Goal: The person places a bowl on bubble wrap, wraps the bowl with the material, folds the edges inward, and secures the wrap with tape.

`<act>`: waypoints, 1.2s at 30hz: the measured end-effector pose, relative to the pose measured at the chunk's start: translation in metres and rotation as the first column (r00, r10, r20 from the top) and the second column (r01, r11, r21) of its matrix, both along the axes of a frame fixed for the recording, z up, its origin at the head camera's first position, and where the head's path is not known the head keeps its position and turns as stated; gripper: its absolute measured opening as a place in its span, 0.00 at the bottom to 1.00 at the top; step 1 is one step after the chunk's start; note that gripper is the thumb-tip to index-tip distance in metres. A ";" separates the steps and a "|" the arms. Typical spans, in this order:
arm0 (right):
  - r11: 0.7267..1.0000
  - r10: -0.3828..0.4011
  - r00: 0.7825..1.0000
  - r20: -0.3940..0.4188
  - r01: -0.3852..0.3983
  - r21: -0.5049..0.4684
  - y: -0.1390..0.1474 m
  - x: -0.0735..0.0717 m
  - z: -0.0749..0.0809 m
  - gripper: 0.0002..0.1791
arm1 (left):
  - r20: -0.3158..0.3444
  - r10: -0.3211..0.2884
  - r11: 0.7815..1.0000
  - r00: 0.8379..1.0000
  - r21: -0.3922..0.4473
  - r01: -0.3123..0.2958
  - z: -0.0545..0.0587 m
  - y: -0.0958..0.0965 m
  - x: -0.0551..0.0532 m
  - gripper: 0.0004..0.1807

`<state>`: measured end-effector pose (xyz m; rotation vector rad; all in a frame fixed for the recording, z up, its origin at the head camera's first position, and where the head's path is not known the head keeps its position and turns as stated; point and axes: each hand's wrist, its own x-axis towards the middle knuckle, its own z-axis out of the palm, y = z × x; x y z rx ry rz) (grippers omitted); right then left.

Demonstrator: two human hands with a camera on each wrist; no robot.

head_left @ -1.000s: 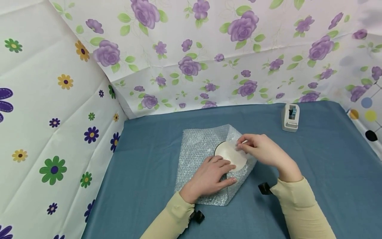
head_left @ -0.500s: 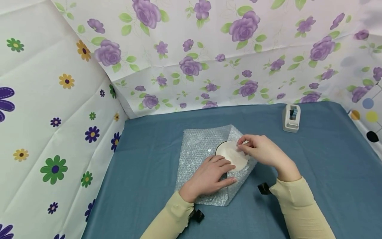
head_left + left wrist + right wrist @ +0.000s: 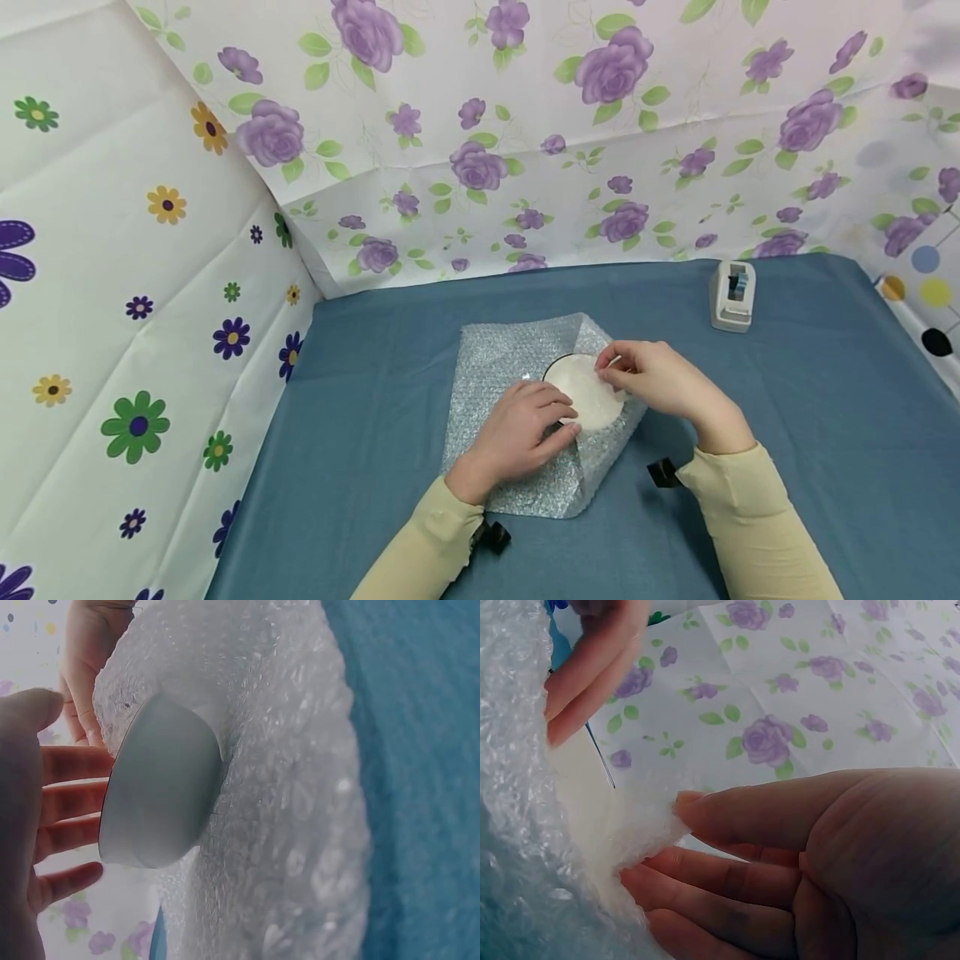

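Observation:
A white bowl [image 3: 592,396] with a thin dark rim stands on a sheet of bubble wrap [image 3: 487,367], its opening upward. The wrap's right side is folded up against the bowl's wall. My left hand [image 3: 521,429] is at the near left of the bowl, fingers fairly straight and fingertips right at the rim; the left wrist view shows them spread beside the bowl's side [image 3: 161,787]. On the far right, my right hand [image 3: 660,379] pinches the raised edge of the wrap between thumb and fingers, holding it over the rim, as the right wrist view shows [image 3: 656,832].
A pale tape dispenser [image 3: 732,296] stands at the back right of the blue tablecloth [image 3: 360,417]. Flower-printed sheets [image 3: 420,150] hang behind and at the left side. Dark wrist cameras [image 3: 663,473] sit under the sleeves.
My left hand has drawn back slightly to the left, off the folded wrap and the bowl's opening, uncovering more of the bowl. My right hand keeps its pinch on the wrap almost unmoved.

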<state>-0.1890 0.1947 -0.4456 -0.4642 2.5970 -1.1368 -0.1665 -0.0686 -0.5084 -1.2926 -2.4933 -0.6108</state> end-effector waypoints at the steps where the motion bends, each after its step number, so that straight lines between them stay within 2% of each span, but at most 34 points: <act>1: 1.000 0.001 1.000 0.004 -0.001 0.001 0.000 0.000 0.000 0.09 | -0.020 0.007 1.000 1.000 0.024 -0.006 0.000 0.000 0.000 0.16; 7: 1.000 0.005 1.000 0.022 -0.005 0.011 -0.002 -0.001 -0.001 0.07 | -0.133 0.076 0.982 0.988 0.183 -0.051 0.000 0.000 -0.003 0.07; 11: 1.000 0.014 1.000 0.028 -0.014 0.012 -0.003 0.000 0.000 0.06 | -0.142 0.121 0.971 0.982 0.225 -0.087 -0.002 0.000 -0.004 0.04; 14: 1.000 0.018 0.999 0.026 -0.018 0.016 -0.004 0.000 0.000 0.07 | -0.151 0.111 0.976 0.982 0.202 -0.080 -0.002 0.000 -0.005 0.06; 19: 0.999 0.023 1.000 0.018 -0.023 0.024 -0.005 0.000 0.000 0.07 | -0.170 0.046 0.989 0.984 0.145 -0.022 -0.004 -0.001 -0.005 0.20; 21: 0.999 0.028 1.000 0.012 -0.028 0.029 -0.005 0.000 0.000 0.07 | -0.163 0.046 0.991 0.985 0.129 -0.025 -0.004 -0.002 -0.005 0.23; 30: 0.997 0.067 0.998 -0.015 -0.066 0.050 -0.010 0.000 -0.006 0.06 | -0.100 0.044 0.999 0.994 0.014 -0.043 -0.002 -0.007 -0.005 0.22; 36: 0.991 0.081 0.994 -0.067 -0.074 0.108 -0.018 0.000 -0.011 0.05 | -0.091 0.041 0.999 0.995 -0.004 -0.042 -0.002 -0.009 -0.006 0.18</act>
